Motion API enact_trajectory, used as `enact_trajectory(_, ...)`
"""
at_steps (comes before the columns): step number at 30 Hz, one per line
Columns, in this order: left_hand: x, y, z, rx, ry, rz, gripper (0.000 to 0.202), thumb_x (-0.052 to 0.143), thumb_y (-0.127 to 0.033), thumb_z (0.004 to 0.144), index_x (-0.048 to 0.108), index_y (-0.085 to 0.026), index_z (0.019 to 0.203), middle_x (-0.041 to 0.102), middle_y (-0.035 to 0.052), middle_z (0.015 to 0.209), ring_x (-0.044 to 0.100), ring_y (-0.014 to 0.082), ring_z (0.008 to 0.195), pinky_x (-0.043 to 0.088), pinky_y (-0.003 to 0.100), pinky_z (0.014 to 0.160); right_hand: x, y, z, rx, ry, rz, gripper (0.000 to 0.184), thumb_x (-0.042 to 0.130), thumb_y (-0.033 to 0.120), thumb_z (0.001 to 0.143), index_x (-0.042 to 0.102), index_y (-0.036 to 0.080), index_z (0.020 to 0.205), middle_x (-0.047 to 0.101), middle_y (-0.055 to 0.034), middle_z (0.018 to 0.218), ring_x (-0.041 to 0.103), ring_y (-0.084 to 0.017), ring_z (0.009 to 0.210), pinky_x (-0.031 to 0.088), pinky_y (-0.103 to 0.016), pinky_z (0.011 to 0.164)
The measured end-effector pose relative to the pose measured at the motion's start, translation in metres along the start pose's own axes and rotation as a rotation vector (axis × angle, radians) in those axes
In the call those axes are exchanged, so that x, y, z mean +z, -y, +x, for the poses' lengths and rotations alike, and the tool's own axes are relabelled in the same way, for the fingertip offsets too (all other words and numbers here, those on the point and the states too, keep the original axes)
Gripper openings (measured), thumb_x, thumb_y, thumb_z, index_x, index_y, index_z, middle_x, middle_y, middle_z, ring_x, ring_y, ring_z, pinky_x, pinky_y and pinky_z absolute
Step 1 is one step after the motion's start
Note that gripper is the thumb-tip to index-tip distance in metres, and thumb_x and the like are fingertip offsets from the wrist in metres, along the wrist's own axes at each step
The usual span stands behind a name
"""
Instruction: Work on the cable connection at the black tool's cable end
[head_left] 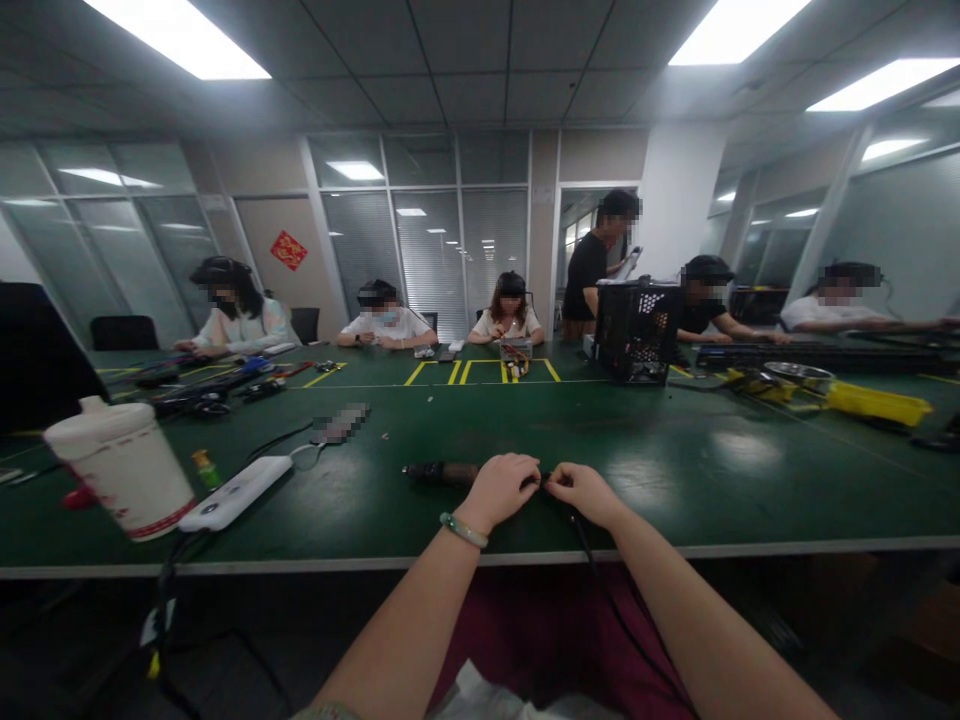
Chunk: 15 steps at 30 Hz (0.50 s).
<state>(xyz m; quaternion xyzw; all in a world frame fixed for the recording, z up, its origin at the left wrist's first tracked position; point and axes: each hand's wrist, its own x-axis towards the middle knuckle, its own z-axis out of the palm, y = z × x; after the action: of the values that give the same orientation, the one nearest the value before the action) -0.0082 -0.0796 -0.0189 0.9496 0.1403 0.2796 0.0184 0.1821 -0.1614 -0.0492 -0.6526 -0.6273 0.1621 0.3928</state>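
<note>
My left hand [501, 488] is curled into a fist around a dark rod-shaped tool [439, 472] that lies on the green table [675, 470] and sticks out to the left. A green bead bracelet [463, 529] circles that wrist. My right hand [581, 490] is pinched shut on a thin black cable [592, 560] right beside the left fist. The cable runs from between the hands over the table's front edge and down toward my lap. Both hands rest near the front edge, touching each other.
A white lidded cup [124, 465], a white power bank [236, 492] and a small green bottle [204, 466] sit at front left. A black perforated case [636, 328] and a yellow tool [874, 402] stand further right. Several people work along the far side.
</note>
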Motion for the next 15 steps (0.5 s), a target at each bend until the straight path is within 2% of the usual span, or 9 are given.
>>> enact_trajectory(6,-0.0022,-0.0034,-0.001,-0.032,-0.015,0.012,0.02,0.066,-0.026,0.081,0.062,-0.021,0.099,0.064,0.0036,0.109,0.057,0.0207,0.102,0.044,0.034,0.089,0.0011,-0.0003,-0.0005,-0.001,0.001,0.012,0.019,0.06,0.035,0.078,0.065,0.018,0.075,0.066,0.0002,0.069,0.057,-0.014,0.063,0.041,-0.022,0.058)
enact_trajectory(15,-0.0018,-0.0005,-0.0007,0.012,-0.001,0.018,0.008,0.062,-0.022,0.085,0.066,-0.023,0.091,0.063,0.002,0.114,0.054,0.0183,0.109,0.042,0.034,0.096,-0.0004,0.0018,-0.0015,-0.002,-0.001,0.019,0.018,0.061,0.035,0.078,0.066,0.018,0.075,0.065,0.0006,0.068,0.057,-0.014,0.062,0.04,-0.023,0.057)
